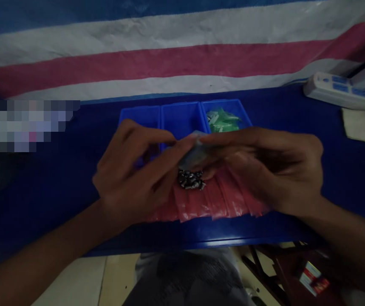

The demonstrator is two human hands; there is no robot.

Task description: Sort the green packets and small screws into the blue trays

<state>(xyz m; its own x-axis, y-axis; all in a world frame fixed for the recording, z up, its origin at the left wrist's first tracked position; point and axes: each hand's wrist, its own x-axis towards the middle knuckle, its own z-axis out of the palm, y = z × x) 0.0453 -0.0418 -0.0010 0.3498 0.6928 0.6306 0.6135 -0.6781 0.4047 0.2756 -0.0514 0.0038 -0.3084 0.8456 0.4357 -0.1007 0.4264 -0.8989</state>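
A small clear plastic bag (191,157), blurred, is pinched between my two hands above the table. My left hand (134,170) grips its left side between thumb and forefinger. On the other side, the fingers of my right hand (281,170) are closed on the bag's upper right part. What the bag contains, if anything, cannot be made out. Just below it lies a heap of small dark and silvery screws (191,180). Red plastic bags (195,206) are spread in an overlapping row under and around the heap, partly hidden by my hands.
Behind my hands stand three blue bins (182,111); the right one holds green and clear packets (223,121). A white power strip (338,91) lies at the back right beside a pale cloth or paper (362,126). The blue table's front edge (207,243) is close to my body.
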